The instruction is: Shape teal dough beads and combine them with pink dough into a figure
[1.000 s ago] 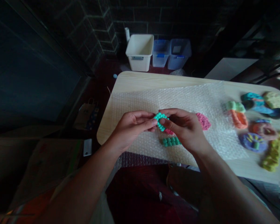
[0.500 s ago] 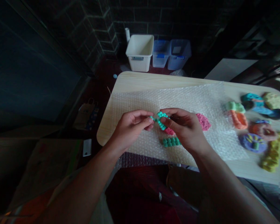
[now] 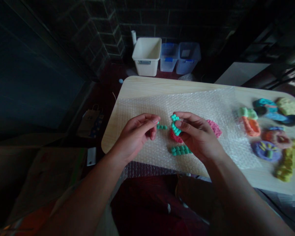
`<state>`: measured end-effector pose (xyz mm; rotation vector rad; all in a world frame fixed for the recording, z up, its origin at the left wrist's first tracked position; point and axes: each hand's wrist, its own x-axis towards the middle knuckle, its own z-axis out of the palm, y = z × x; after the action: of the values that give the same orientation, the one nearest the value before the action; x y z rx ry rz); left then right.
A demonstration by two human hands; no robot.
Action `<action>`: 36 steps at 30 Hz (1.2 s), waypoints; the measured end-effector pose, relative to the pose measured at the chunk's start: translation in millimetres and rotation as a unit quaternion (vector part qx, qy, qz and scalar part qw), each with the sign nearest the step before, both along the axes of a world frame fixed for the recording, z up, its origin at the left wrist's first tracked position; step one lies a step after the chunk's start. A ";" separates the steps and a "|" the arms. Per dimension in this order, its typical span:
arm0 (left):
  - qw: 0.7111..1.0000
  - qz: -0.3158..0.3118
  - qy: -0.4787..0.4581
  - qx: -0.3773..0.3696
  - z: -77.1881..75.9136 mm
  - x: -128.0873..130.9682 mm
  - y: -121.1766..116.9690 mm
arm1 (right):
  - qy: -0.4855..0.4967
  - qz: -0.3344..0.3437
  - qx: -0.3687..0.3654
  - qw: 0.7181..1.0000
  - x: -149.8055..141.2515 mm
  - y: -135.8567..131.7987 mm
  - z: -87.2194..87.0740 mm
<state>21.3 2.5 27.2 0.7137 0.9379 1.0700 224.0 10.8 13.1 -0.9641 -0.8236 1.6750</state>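
Observation:
Between the thumb and fingers of my right hand (image 3: 196, 134) is a turquoise clay piece (image 3: 176, 127) made of small balls pressed together. My left hand (image 3: 139, 132) is pinched, with a tiny turquoise clay bit (image 3: 158, 122) just showing at its fingertips. A short row of darker green balls (image 3: 163, 127) lies beyond those fingertips. Below my right hand lie a pinkish-red clay piece (image 3: 175, 136), partly covered, and a green block of balls (image 3: 180, 150). Behind that hand a pink lumpy clay piece (image 3: 214, 128) shows in part.
Bubble wrap (image 3: 142, 108) covers much of the wooden table (image 3: 157, 82). On the right stand several coloured clay pieces, among them an orange and green one (image 3: 251, 126) and a purple disc (image 3: 266, 150). A white bin (image 3: 147, 67) and two clear boxes (image 3: 169, 59) stand beyond the table.
My hands have moved apart, and the turquoise strand between them has separated. The turquoise piece has turned more upright in my right hand. The darker green row by my left fingertips has become visible.

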 end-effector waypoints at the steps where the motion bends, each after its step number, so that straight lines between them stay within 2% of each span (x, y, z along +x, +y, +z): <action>1: 1.000 -0.003 -0.008 -0.006 0.6 -0.6 -0.2 | 0.001 0.000 -0.001 1.000 0.1 -0.1 -0.1; 6: 0.999 -0.005 -0.037 -0.034 0.0 -0.6 -1.3 | -0.020 0.004 0.017 1.000 0.4 -1.3 0.5; 16: 0.999 0.005 0.048 0.019 -6.9 3.2 -2.1 | -0.087 0.010 0.130 0.988 -3.5 -5.0 0.8; 25: 0.998 0.000 0.038 0.043 -11.9 3.2 -1.7 | -0.140 0.007 0.188 0.972 -6.9 -9.3 -1.4; 32: 0.998 0.007 0.047 0.051 -13.1 2.5 -2.8 | -0.199 -0.003 0.224 0.954 -7.4 -11.1 -0.4; 36: 0.995 0.016 0.067 0.067 -13.9 3.0 -4.0 | -0.270 0.002 0.271 0.924 -3.9 -11.7 -0.1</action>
<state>24.3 -1.5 13.2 0.8927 1.0008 1.1309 220.1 -0.9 13.0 -1.0262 -1.5572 1.0782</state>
